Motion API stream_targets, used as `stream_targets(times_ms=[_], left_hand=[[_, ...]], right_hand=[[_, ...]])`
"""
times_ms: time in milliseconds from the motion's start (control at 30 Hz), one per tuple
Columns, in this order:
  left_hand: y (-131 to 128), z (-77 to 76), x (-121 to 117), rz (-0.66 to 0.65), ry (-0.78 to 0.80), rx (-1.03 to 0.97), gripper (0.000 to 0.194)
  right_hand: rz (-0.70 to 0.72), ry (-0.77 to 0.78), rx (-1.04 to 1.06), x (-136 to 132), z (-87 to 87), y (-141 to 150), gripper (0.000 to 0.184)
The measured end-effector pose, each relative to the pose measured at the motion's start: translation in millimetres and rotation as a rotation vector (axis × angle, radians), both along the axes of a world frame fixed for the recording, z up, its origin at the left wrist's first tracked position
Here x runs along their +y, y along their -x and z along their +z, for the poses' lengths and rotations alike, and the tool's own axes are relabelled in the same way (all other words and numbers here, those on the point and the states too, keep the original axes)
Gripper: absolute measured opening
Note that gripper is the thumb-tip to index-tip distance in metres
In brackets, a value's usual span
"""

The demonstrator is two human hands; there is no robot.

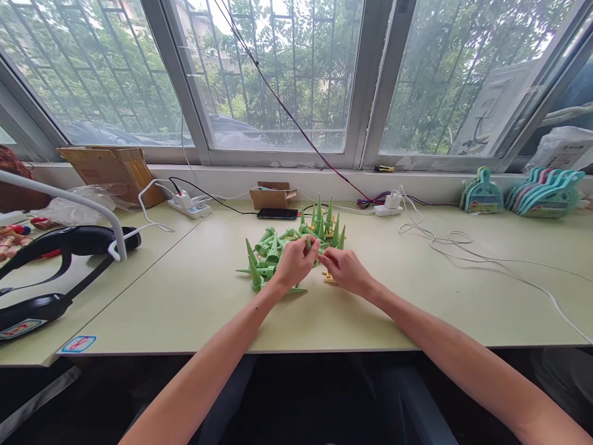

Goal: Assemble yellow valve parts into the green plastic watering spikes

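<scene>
My left hand (pixel 298 261) is closed around a green plastic cone-shaped spike, mostly hidden by the fingers. Close against it, my right hand (pixel 345 267) pinches at the spike's end; whatever small part is between those fingers is too hidden to make out. Loose green spikes (pixel 265 272) lie in a heap left of and behind my left hand. Behind both hands, several green spikes (pixel 328 216) stand upright with yellow pieces at their bases. Small yellow plastic pieces (pixel 329 278) lie on the table just below my right hand.
On the pale table (pixel 185 309), a black phone (pixel 277 213) and a small cardboard box (pixel 273 196) sit behind the heap. Power strips (pixel 189 205) and white cables (pixel 456 241) lie on both sides. Black headgear (pixel 69 247) rests at left; teal dustpan-like items (pixel 542 193) stand at right.
</scene>
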State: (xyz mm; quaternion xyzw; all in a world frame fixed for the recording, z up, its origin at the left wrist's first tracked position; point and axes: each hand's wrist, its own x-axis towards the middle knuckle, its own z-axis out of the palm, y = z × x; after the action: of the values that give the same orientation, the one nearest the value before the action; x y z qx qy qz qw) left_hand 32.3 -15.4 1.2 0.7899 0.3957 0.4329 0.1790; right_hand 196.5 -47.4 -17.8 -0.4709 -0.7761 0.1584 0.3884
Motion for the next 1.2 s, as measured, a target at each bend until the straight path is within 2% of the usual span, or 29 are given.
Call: stream_targets(times_ms=[167, 400, 900, 1200], left_hand=[[0.1, -0.2, -0.6, -0.005, 0.001, -0.007, 0.031], [-0.5, -0.6, 0.6, 0.007, -0.011, -0.01, 0.032], [0.0, -2.2, 1.3, 0.017, -0.032, 0.001, 0.03], [-0.1, 0.6, 0.1, 0.01, -0.03, 0.012, 0.031]], right_hand=[[-0.011, 0.025, -0.007, -2.0, 1.9, 0.6, 0.042], [0.005, 0.037, -0.006, -4.1, 3.4, 0.8, 0.023], [0.012, 0.014, -0.036, -1.0, -0.1, 0.8, 0.035], [-0.004, 0.031, -0.051, -4.0, 1.8, 0.5, 0.018]])
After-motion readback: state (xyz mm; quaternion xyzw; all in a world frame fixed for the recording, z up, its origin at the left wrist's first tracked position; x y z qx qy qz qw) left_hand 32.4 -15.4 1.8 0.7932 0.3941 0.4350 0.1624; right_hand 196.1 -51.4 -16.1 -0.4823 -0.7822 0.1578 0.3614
